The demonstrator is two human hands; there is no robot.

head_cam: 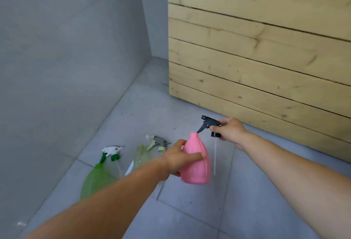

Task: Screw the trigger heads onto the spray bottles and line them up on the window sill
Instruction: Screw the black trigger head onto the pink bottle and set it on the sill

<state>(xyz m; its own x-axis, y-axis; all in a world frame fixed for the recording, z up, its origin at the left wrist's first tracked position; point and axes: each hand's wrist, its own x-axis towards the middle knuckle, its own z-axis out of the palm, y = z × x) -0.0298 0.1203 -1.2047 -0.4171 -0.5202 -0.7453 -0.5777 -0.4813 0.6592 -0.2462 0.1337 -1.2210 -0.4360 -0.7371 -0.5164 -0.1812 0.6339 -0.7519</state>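
Observation:
My left hand (pixel 180 158) grips a pink spray bottle (pixel 197 168), held upright above the floor with its neck bare. My right hand (pixel 228 130) holds a black trigger head (pixel 208 123) just right of and above the neck; its clear dip tube (pixel 215 158) hangs down beside the bottle. On the floor to the left lies a green bottle (pixel 94 179) with a white and green trigger head (pixel 112 152) at its neck. A pale green clear bottle (pixel 141 156) lies beside it, with a grey and light green trigger head (pixel 158 143) next to it.
The floor is grey tile (pixel 190 216). A grey wall (pixel 66 58) rises on the left and a wall of pale wooden planks (pixel 256 52) on the right. No window sill is in view.

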